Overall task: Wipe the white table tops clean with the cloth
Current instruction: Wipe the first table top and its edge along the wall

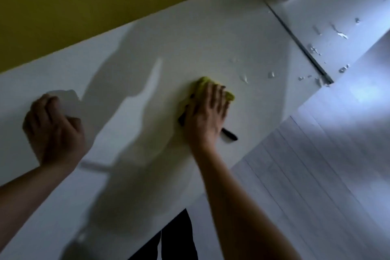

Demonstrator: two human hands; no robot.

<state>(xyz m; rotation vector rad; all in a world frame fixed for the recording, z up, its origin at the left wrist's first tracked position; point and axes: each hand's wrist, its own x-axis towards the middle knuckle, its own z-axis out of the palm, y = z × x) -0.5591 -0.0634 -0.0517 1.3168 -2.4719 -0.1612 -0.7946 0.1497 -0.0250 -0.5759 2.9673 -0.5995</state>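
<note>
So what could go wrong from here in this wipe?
The right hand presses the cloth short of the droplets near the seam; they may get pushed into that gap. A black object pokes out beside that hand and could be swept along. The left hand holds something white, too blurred to identify.

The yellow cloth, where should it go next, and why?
Probably up and to the right. The right hand presses the yellow cloth flat on the white table top, and water droplets lie just beyond it, with more droplets near the seam.
</note>
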